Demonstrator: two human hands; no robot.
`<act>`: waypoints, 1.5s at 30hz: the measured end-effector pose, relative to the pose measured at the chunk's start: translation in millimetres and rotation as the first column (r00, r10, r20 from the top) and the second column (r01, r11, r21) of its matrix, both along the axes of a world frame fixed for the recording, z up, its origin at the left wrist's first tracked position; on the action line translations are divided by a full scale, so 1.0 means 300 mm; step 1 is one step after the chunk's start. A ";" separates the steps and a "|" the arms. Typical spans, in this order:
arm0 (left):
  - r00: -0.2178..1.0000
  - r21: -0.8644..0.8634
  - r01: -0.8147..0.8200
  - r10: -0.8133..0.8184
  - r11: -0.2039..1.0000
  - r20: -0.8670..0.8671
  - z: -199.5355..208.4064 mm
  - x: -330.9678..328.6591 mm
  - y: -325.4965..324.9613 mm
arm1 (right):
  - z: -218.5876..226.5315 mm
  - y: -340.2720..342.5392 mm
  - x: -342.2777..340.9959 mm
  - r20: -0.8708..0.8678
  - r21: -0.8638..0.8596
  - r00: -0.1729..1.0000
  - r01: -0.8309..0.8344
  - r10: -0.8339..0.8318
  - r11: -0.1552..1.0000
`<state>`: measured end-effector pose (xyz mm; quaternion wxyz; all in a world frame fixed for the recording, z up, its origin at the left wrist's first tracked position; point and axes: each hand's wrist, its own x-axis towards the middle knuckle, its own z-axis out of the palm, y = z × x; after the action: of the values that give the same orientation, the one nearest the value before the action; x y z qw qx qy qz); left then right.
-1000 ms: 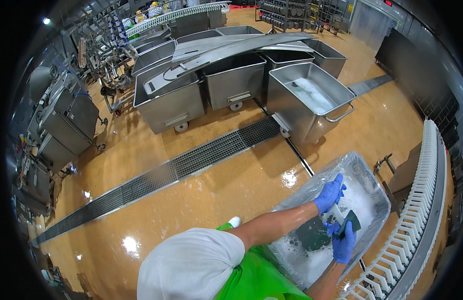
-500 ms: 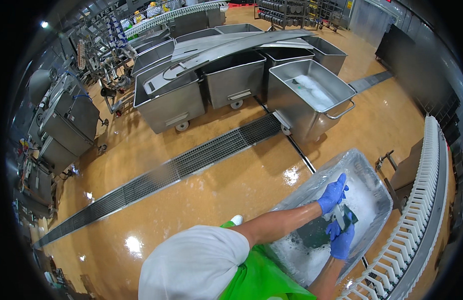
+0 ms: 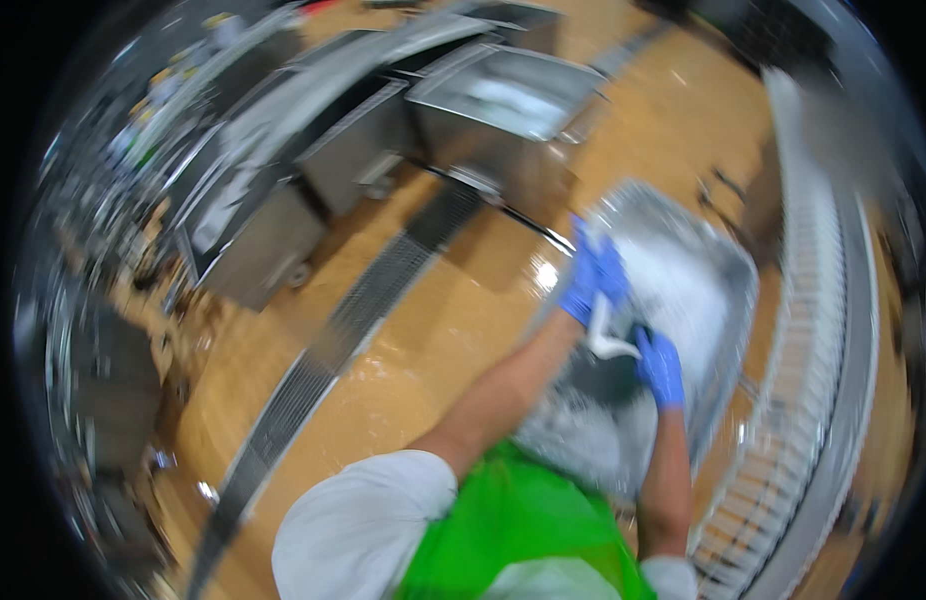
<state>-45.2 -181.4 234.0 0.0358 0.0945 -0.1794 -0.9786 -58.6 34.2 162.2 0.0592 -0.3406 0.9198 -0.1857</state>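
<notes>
Both of my hands wear blue gloves above a soapy tub (image 3: 740,290) lined with clear plastic. My left hand (image 3: 595,272) is closed round the upper end of a white curved piece (image 3: 609,343), which slants down toward my other hand. A dark green scouring pad (image 3: 640,336) is in my right hand (image 3: 662,368), beside the lower end of the white piece. Motion blur hides whether pad and piece touch. Below them, a dark patch (image 3: 598,378) shows among the white suds (image 3: 673,275).
A curved conveyor (image 3: 798,290) with white slats runs along the right. Steel bins on wheels stand at the upper left; the nearest bin (image 3: 508,125) holds suds. A floor drain grate (image 3: 353,330) crosses the wet tan floor (image 3: 423,370).
The view has swung, so the tub and bins sit further left and higher, with more blur. My hands are still over the tub, holding the white piece and the pad.
</notes>
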 end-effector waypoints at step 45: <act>0.768 0.078 0.610 -0.613 0.788 0.187 -0.373 -0.136 0.293 | 0.184 0.039 -0.001 0.284 -0.556 0.800 0.586 -0.528 0.589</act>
<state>-85.9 -93.6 122.0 -0.3035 0.1300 -0.1966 -0.9232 -58.8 45.8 217.3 -0.0763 -0.0265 0.8618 -0.5008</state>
